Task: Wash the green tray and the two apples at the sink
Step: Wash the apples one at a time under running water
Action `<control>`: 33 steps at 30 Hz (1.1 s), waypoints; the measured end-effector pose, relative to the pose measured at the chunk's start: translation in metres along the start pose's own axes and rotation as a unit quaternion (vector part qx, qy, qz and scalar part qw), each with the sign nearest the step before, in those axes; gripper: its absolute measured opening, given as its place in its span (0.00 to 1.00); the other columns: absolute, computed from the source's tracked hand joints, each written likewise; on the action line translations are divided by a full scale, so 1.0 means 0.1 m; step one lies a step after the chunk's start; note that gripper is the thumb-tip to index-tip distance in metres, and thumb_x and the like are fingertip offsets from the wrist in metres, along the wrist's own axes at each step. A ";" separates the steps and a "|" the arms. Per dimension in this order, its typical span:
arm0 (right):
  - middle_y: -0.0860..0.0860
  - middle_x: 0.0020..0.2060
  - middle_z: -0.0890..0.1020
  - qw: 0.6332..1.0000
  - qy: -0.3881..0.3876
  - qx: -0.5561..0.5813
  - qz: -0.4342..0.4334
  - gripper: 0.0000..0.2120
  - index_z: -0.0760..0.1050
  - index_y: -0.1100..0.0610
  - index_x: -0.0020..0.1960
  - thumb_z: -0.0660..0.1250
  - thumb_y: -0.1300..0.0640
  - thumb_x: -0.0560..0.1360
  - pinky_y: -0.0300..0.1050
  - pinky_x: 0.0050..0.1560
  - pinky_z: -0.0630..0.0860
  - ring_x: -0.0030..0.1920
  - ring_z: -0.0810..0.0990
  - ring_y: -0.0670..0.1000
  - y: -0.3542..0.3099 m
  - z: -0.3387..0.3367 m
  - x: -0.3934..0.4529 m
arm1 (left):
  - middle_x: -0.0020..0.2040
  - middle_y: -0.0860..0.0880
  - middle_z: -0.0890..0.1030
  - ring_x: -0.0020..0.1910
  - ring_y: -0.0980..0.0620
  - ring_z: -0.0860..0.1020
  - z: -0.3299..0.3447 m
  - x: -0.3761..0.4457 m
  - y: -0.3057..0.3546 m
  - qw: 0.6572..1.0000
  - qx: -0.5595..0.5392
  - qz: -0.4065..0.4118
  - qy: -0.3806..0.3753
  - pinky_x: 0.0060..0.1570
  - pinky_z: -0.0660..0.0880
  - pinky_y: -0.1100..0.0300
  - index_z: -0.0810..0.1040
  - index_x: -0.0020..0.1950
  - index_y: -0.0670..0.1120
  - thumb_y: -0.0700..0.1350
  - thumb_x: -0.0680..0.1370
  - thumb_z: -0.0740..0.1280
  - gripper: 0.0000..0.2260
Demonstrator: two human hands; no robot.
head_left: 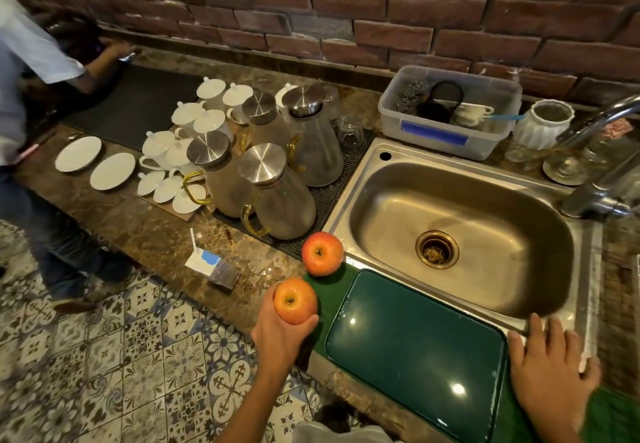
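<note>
A dark green tray (415,349) lies on the near rim of the steel sink (460,234), overhanging the counter's front edge. One red-orange apple (322,253) sits on the tray's far left corner. My left hand (280,335) holds the second apple (295,300) from below, just above the tray's left edge. My right hand (550,370) rests flat with spread fingers on the tray's right end, by the sink rim. The sink basin is dry and holds nothing.
The tap (602,151) stands at the sink's right. Several glass jugs (277,196) with steel lids, white cups and plates (112,170) crowd the counter on the left. A plastic tub (450,113) sits behind the sink. Another person (31,96) stands far left.
</note>
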State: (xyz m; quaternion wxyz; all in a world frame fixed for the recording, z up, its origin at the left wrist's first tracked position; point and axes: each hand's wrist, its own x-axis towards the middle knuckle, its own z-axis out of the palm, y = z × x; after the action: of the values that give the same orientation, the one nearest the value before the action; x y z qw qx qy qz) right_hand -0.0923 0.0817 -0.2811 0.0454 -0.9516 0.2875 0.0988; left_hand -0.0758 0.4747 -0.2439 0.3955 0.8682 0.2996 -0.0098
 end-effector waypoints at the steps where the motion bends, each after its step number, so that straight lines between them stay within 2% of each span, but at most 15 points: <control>1: 0.51 0.78 0.61 1.000 -0.003 0.000 0.002 0.29 0.60 0.46 0.77 0.44 0.38 0.80 0.62 0.74 0.54 0.77 0.55 0.54 -0.01 -0.02 -0.01 | 0.64 0.49 0.76 0.64 0.44 0.75 0.00 0.01 0.02 1.000 -0.006 0.003 0.006 0.66 0.70 0.39 0.66 0.71 0.54 0.54 0.57 0.84 0.46; 4: 0.51 0.78 0.60 1.000 -0.014 0.006 0.003 0.28 0.59 0.46 0.77 0.44 0.38 0.80 0.61 0.75 0.52 0.77 0.55 0.54 -0.04 -0.08 -0.02 | 0.64 0.50 0.75 0.64 0.45 0.74 -0.03 0.05 0.15 0.999 -0.030 0.016 0.029 0.65 0.72 0.39 0.66 0.71 0.55 0.53 0.58 0.83 0.46; 8: 0.49 0.79 0.60 0.999 -0.034 -0.014 0.011 0.29 0.58 0.45 0.78 0.43 0.38 0.80 0.60 0.76 0.53 0.78 0.54 0.53 -0.06 -0.12 -0.02 | 0.62 0.54 0.71 0.63 0.48 0.72 -0.10 0.15 0.49 0.996 -0.062 0.038 0.058 0.62 0.73 0.45 0.62 0.71 0.59 0.54 0.59 0.83 0.46; 10: 0.48 0.79 0.59 0.998 -0.041 -0.036 0.018 0.30 0.56 0.43 0.78 0.40 0.37 0.79 0.59 0.76 0.53 0.78 0.54 0.52 -0.07 -0.13 -0.02 | 0.65 0.53 0.70 0.63 0.51 0.70 -0.09 0.22 0.72 0.994 -0.074 0.059 0.057 0.61 0.72 0.46 0.60 0.72 0.60 0.55 0.59 0.82 0.48; 14: 0.46 0.80 0.54 0.997 -0.064 -0.038 0.024 0.33 0.52 0.41 0.79 0.34 0.36 0.76 0.58 0.77 0.50 0.79 0.51 0.50 -0.05 -0.14 0.03 | 0.63 0.56 0.68 0.61 0.54 0.69 0.10 0.35 1.23 0.988 -0.098 0.117 0.001 0.58 0.69 0.53 0.59 0.72 0.61 0.54 0.60 0.83 0.48; 19: 0.44 0.81 0.49 0.996 -0.076 -0.022 0.033 0.30 0.45 0.39 0.79 0.37 0.35 0.78 0.58 0.77 0.45 0.80 0.46 0.49 -0.05 -0.13 0.10 | 0.61 0.56 0.72 0.60 0.52 0.74 0.62 0.42 1.83 0.977 -0.089 0.177 -0.077 0.60 0.71 0.54 0.62 0.68 0.62 0.53 0.60 0.83 0.43; 21: 0.43 0.81 0.49 0.996 -0.085 -0.020 0.027 0.30 0.46 0.39 0.79 0.38 0.35 0.78 0.58 0.77 0.44 0.80 0.46 0.49 -0.02 -0.14 0.11 | 0.61 0.54 0.73 0.61 0.51 0.75 0.87 0.42 2.04 0.970 -0.089 0.194 -0.112 0.62 0.74 0.52 0.63 0.67 0.60 0.51 0.60 0.83 0.42; 23: 0.46 0.80 0.54 0.996 -0.093 -0.015 0.008 0.32 0.52 0.41 0.79 0.37 0.34 0.78 0.61 0.76 0.47 0.80 0.51 0.52 -0.03 -0.16 0.09 | 0.64 0.52 0.73 0.63 0.50 0.74 1.12 0.42 2.22 0.966 -0.075 0.203 -0.141 0.64 0.72 0.51 0.64 0.72 0.56 0.51 0.61 0.83 0.45; 25: 0.54 0.73 0.71 0.998 -0.047 0.032 0.008 0.35 0.71 0.48 0.73 0.39 0.35 0.78 0.64 0.70 0.58 0.73 0.69 0.59 -0.03 -0.18 0.06 | 0.64 0.52 0.73 0.63 0.50 0.74 1.35 0.41 2.37 0.962 -0.073 0.206 -0.163 0.60 0.71 0.55 0.63 0.73 0.55 0.52 0.60 0.83 0.46; 27: 0.58 0.61 0.82 0.997 -0.021 0.079 -0.002 0.28 0.83 0.53 0.59 0.51 0.40 0.76 0.62 0.60 0.69 0.60 0.81 0.62 -0.01 -0.23 0.10 | 0.62 0.53 0.74 0.61 0.51 0.75 1.54 0.41 2.50 0.957 -0.076 0.215 -0.181 0.59 0.72 0.55 0.64 0.72 0.56 0.52 0.60 0.83 0.45; 29: 0.57 0.54 0.84 0.986 0.020 0.166 0.014 0.20 0.84 0.55 0.54 0.59 0.47 0.74 0.56 0.54 0.72 0.53 0.82 0.60 0.00 -0.34 0.32 | 0.62 0.54 0.74 0.61 0.51 0.75 1.71 0.40 2.61 0.953 -0.074 0.216 -0.198 0.59 0.74 0.53 0.64 0.71 0.57 0.53 0.60 0.83 0.44; 31: 0.55 0.55 0.81 0.936 0.050 0.341 0.066 0.15 0.78 0.57 0.61 0.60 0.53 0.80 0.50 0.54 0.71 0.56 0.79 0.58 -0.01 -0.54 0.70 | 0.64 0.53 0.74 0.62 0.50 0.74 1.86 0.41 2.69 0.951 -0.066 0.213 -0.212 0.61 0.76 0.49 0.63 0.72 0.57 0.52 0.60 0.83 0.46; 33: 0.53 0.57 0.78 0.886 0.090 0.442 0.108 0.16 0.74 0.57 0.66 0.59 0.53 0.81 0.49 0.57 0.72 0.58 0.76 0.53 -0.05 -0.82 1.16 | 0.65 0.53 0.73 0.63 0.50 0.74 1.96 0.42 2.76 0.948 -0.059 0.218 -0.223 0.63 0.75 0.46 0.62 0.72 0.58 0.53 0.60 0.83 0.46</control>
State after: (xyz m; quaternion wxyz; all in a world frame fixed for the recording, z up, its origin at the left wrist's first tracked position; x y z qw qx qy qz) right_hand 0.0188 0.0119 -0.2253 0.4241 -0.8011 0.4049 -0.1199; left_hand 0.1475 0.2202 -0.2013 0.4948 0.8633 0.0068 -0.0990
